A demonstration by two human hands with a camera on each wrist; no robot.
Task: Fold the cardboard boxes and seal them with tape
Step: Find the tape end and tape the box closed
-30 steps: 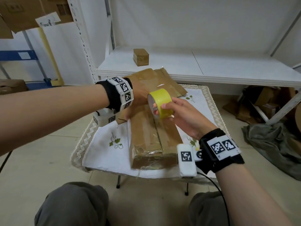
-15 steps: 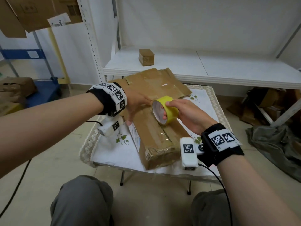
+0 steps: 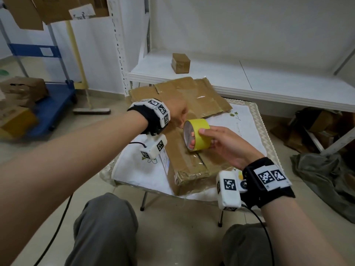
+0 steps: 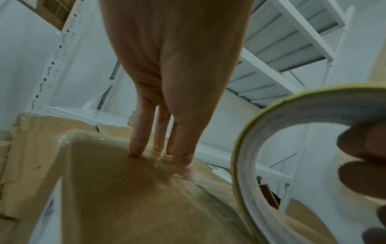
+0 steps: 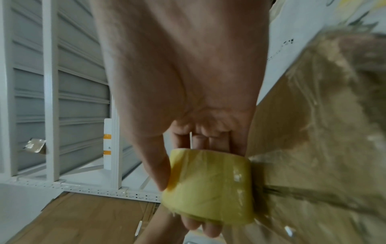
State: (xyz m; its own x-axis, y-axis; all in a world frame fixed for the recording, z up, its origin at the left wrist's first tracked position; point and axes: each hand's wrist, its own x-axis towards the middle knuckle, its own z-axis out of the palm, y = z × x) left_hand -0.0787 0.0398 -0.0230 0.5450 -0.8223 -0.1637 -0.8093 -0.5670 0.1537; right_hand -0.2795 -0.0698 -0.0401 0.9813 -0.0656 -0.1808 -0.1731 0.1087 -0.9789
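Holding: our right hand grips the tape roll, fingers through its core, thumb on top.
Pressing: our left hand lays straight fingers flat on the box.
Box: on the clothed table, under the roll.
Behind: flattened cardboard; small carton on the shelf.

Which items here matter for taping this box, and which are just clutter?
In use: yellow tape roll in right hand; cardboard box under left hand.
Lying about: flattened cardboard, small box on shelf, broom.
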